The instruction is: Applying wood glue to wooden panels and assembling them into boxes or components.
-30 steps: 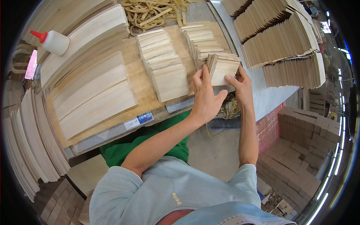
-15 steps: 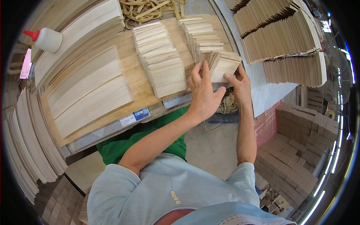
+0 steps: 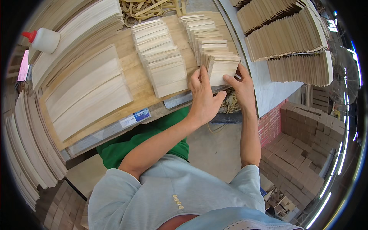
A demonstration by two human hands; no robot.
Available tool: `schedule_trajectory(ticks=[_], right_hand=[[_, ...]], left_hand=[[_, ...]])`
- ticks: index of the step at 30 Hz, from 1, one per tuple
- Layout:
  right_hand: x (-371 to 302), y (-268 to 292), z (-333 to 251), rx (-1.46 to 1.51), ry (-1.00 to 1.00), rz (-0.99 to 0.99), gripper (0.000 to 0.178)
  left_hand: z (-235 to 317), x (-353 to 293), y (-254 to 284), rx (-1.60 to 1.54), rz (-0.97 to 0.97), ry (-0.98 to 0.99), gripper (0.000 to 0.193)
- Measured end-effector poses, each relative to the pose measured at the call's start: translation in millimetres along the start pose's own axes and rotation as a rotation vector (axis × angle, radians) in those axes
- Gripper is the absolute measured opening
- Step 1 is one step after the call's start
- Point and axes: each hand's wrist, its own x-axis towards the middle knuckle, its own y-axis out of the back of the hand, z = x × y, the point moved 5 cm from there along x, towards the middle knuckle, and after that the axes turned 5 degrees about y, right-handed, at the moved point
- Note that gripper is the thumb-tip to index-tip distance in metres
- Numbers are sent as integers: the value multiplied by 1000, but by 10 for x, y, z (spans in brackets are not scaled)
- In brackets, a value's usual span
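Note:
A few thin, pale wooden boards (image 3: 223,68) lie overlapped at the near end of the right-hand row of boards (image 3: 203,32). My right hand (image 3: 242,85) grips their right edge, thumb on the top face and fingers around the far side. Against their left edge rest the fingertips of my left hand (image 3: 204,97), its thumb spread away and its fingers stretched out. To the left runs a second row of overlapping small boards (image 3: 163,63), untouched by either hand. Both rows lie on a wooden board (image 3: 126,42) on the bench.
Wide flat panels (image 3: 90,90) lie on the bench's left side. Behind them a glue bottle (image 3: 46,40) with a red cap stands on stacked long panels (image 3: 82,34). Tan elastic bands (image 3: 149,9) are heaped at the back. Rows of thin boards (image 3: 285,42) stand at right, above stacked wooden blocks (image 3: 299,153).
The held boards have come slightly left and down flatter against the end of the right-hand row, with both hands moving along. The whole view has shifted a little.

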Motion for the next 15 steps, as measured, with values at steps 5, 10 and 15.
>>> schedule_trajectory(ticks=[5,10,15], right_hand=[[-69,23,-35,37,40,51,61],[-177,76,2,57,56,82,61],[-192,14,2,65,48,113,63]], left_hand=[[97,-37,61,-30,-21,-3,90],[107,-113,37,-2,-16,-87,89],[104,-173,79,-35,-21,-82,91]])
